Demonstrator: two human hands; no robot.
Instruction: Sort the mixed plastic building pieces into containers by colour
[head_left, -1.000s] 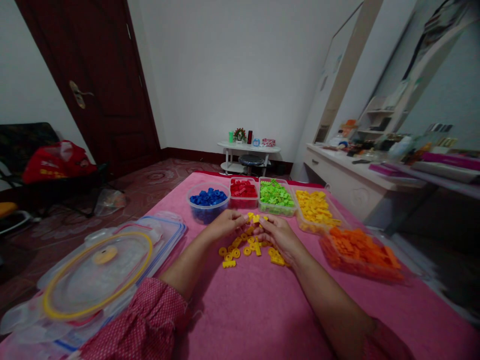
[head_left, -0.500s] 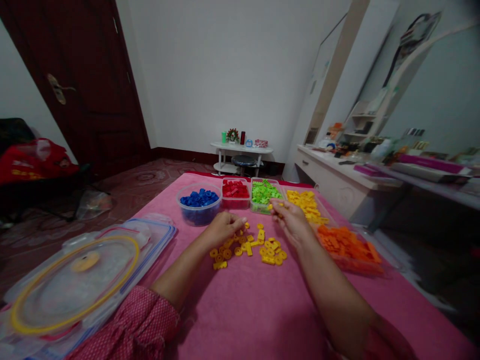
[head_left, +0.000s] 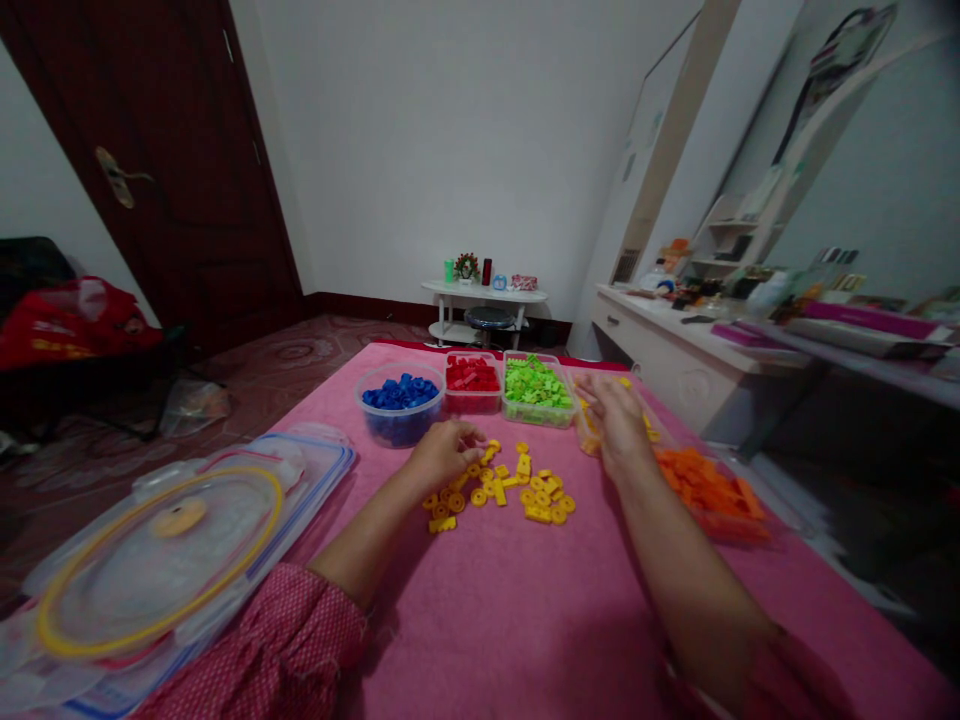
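Observation:
My left hand (head_left: 448,455) is loosely curved at the left edge of a spread of yellow building pieces (head_left: 501,490), its thumb and fingers apart with nothing visible in them. Among those pieces are small wheels, blocks and bars lying on the pink cloth (head_left: 480,620). Over the clear container of yellow pieces (head_left: 589,438) reaches my right hand (head_left: 616,425), its fingers stretched out and no piece visible in them. The hand and wrist hide much of that container's contents.
A round tub of blue pieces (head_left: 402,392), a box of red pieces (head_left: 472,376) and a box of green pieces (head_left: 537,385) line the far side. Orange pieces (head_left: 705,490) fill a container at right. Stacked clear lids (head_left: 217,540) lie at left.
My right hand has moved right, from beside the green box to over the yellow container. The yellow piece at its fingertips no longer shows. My left hand has hardly moved.

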